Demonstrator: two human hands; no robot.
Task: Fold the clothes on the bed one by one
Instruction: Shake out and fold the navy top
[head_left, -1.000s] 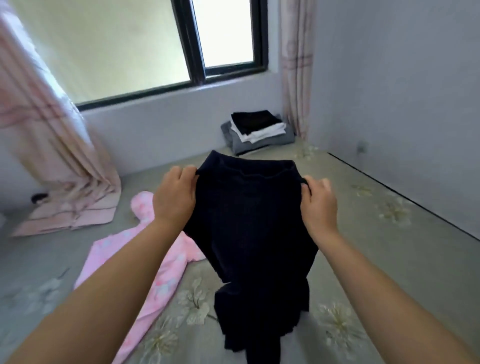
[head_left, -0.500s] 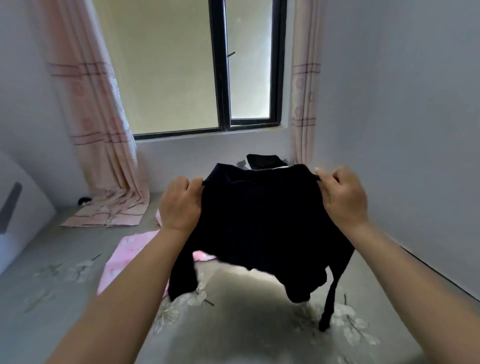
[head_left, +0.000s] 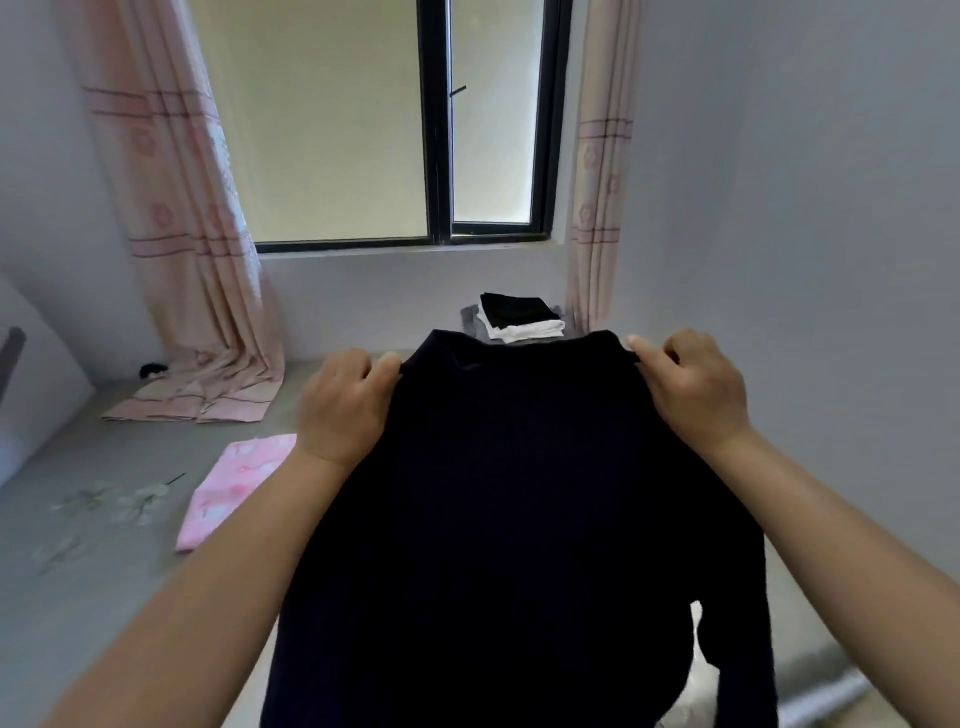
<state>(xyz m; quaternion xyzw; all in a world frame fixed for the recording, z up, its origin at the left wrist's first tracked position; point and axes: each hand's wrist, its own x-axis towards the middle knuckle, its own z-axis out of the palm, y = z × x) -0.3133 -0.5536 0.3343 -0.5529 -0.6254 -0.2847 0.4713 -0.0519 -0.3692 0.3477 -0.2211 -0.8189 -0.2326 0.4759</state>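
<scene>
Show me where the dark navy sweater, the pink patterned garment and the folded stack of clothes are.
dark navy sweater (head_left: 519, 519), head view, middle of its hanging body
pink patterned garment (head_left: 234, 488), head view, centre of the flat cloth
folded stack of clothes (head_left: 519, 317), head view, black top piece

You had soft, even daylight coming through the window (head_left: 395, 124), whose frosted panes glowed pale yellow-white without harsh glare. The walls read cool and grey. The dark sweater (head_left: 519, 519) showed almost no fabric detail, nearly solid black. Shadows on the bed (head_left: 104, 597) were faint. Wide-angle distortion bent the curtains (head_left: 176, 218) and wall lines outward at the edges, and the whole view was slightly soft.
</scene>
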